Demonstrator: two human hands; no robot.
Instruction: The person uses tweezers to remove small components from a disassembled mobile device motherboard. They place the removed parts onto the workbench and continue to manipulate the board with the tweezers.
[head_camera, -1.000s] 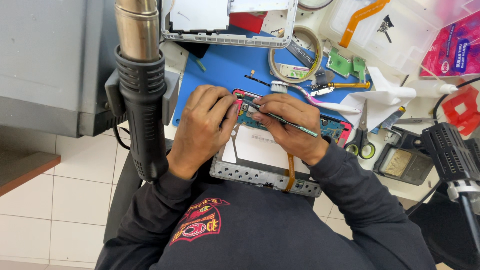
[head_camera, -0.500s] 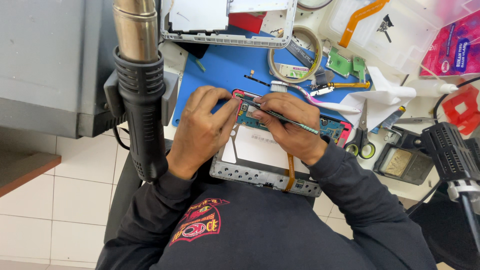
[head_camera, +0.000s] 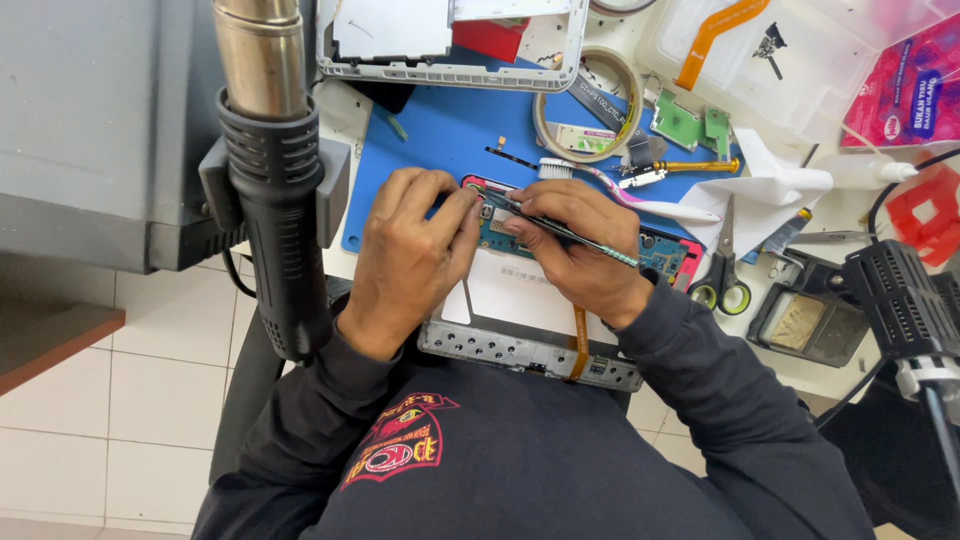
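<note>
1. Head view: blue mat (head_camera: 440, 130) covers the bench's middle, and a black heat gun (head_camera: 275, 200) hangs at the bench's left edge.
2. Opened tablet (head_camera: 520, 310) lies at the mat's near edge, its circuit board (head_camera: 660, 248) exposed along the top.
3. Left hand (head_camera: 410, 260) is pressed flat on the tablet's upper left corner, fingers together.
4. Right hand (head_camera: 575, 250) pinches thin tweezers (head_camera: 575, 235), tip on the board.
5. Green-handled scissors (head_camera: 722, 270) lie just right of the tablet.

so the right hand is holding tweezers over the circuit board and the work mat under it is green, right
Not quite: the work mat is blue, not green, as the head view shows. The rest holds: the right hand holds thin tweezers over the circuit board, with the left hand steadying the opened device beside it.
</note>
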